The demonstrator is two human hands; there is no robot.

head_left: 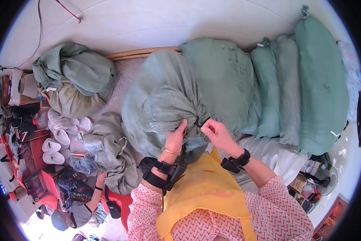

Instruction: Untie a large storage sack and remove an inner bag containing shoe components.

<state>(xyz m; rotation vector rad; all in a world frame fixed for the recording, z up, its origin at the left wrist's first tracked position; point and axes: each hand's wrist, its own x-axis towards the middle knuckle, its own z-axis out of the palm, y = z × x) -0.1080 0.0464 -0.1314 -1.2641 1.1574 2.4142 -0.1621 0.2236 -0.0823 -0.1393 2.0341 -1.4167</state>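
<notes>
In front of me stands a big, full grey-green woven sack [160, 76], its mouth gathered into a bunched neck. A black cord [205, 120] goes round that neck. My left hand [175, 137] is closed on the gathered cloth, thumb up, just left of the cord; its other fingers are partly hidden. On the right side of the neck, my right hand [217, 135] pinches the end of the black cord between thumb and fingers. Both wrists wear black strapped devices.
More stuffed green sacks [323, 84] line the wall on the right. Left are a sack heap [76, 72], white shoes [54, 150] and a slumped grey sack [112, 152]. A seated person [82, 211] works at lower left. A white sack [265, 158] lies at right.
</notes>
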